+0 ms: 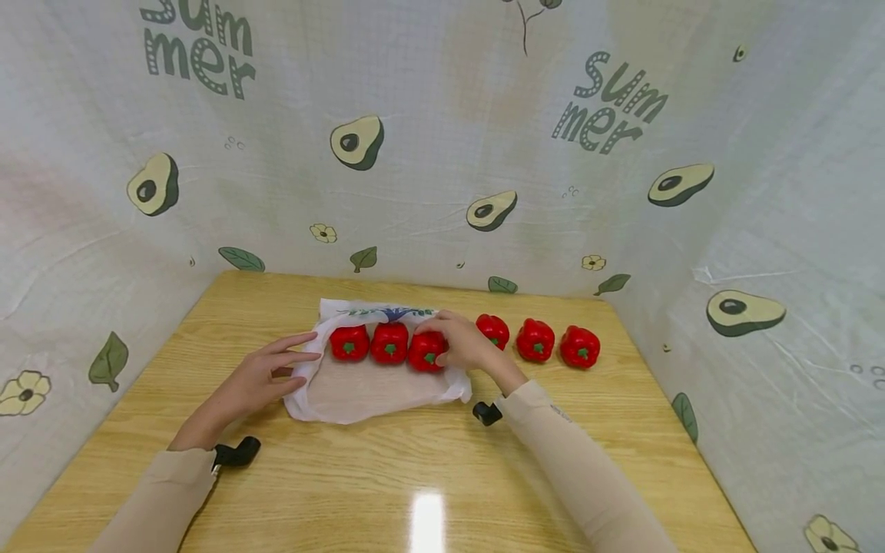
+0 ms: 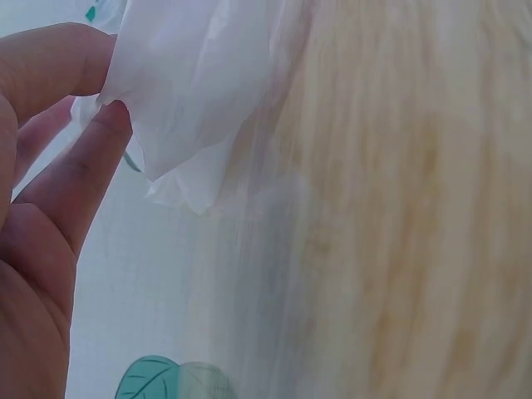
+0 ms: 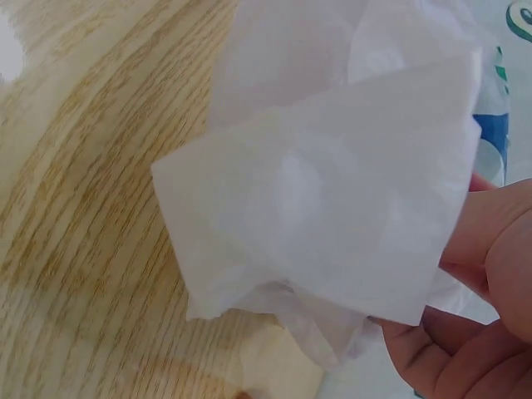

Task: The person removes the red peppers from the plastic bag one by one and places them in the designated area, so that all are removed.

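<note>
A white plastic bag [image 1: 373,393] with a blue and green print lies on the table, its mouth spread open toward me. Three red bell peppers sit in a row inside: a left one [image 1: 349,343], a middle one [image 1: 389,343] and a right one [image 1: 425,352]. My right hand [image 1: 462,342] grips the right pepper, fingers over its top and thumb at its front. At the bag's left edge, my left hand [image 1: 266,376] holds the rim with fingertips and thumb. In the right wrist view, the bag's wall [image 3: 324,183] hides most of the pepper.
Right of the bag, three more red bell peppers stand on the wooden table [image 1: 359,476]: one [image 1: 493,329] partly behind my right hand, another [image 1: 535,340] beside it, and the last [image 1: 580,347] farthest right. A printed cloth [image 1: 429,153] hangs around the table.
</note>
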The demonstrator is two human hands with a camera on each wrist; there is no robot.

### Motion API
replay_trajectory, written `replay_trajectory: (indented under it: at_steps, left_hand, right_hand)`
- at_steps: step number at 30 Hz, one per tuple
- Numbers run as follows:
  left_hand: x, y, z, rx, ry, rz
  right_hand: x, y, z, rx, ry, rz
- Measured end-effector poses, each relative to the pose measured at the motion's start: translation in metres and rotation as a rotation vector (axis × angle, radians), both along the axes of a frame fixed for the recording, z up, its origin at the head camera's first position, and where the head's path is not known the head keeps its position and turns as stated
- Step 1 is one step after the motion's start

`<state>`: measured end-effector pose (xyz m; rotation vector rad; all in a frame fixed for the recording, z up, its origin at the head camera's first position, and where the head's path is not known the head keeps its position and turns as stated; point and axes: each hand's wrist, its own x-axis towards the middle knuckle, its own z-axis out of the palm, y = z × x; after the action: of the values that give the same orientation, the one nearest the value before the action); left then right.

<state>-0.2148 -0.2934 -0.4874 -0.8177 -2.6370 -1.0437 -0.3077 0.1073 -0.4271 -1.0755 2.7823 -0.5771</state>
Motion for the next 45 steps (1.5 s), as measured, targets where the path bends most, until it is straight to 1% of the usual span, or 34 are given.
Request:
replay_trajectory:
  at_steps: [6, 10, 16, 23, 26, 31, 34, 38, 45]
  left_hand:
    - [0.0, 0.001, -0.001, 0.015, -0.029, 0.002]
    - [0.0, 0.0, -0.002, 0.017, -0.049, 0.009]
    - [-0.001, -0.001, -0.003, 0.011, -0.052, 0.015]
    - [-0.001, -0.001, -0.001, 0.011, -0.078, 0.019]
    - [0.0, -0.001, -0.001, 0.006, -0.071, 0.017]
    - [0.0, 0.0, 0.0, 0.009, -0.037, 0.01]
    - [0.0, 0.0, 0.0, 0.015, -0.027, 0.005]
    - [0.0, 0.0, -0.001, 0.026, -0.027, 0.001]
    - [-0.001, -0.002, -0.003, 0.029, -0.04, -0.001]
  right_hand:
    - [0.005, 0.0, 0.001, 0.01, -0.011, -0.002]
    - [0.008, 0.001, 0.005, 0.021, -0.014, 0.001]
    - [0.015, 0.004, 0.014, -0.003, -0.005, 0.021]
    - [0.026, 0.009, 0.026, -0.029, -0.008, 0.036]
    - [0.03, 0.012, 0.03, -0.035, 0.001, 0.049]
    - [0.038, 0.018, 0.038, -0.038, 0.023, 0.074]
    - [0.043, 0.022, 0.044, -0.035, 0.029, 0.07]
    - [0.049, 0.03, 0.05, -0.039, 0.037, 0.062]
    - [0.059, 0.046, 0.053, -0.046, 0.059, 0.054]
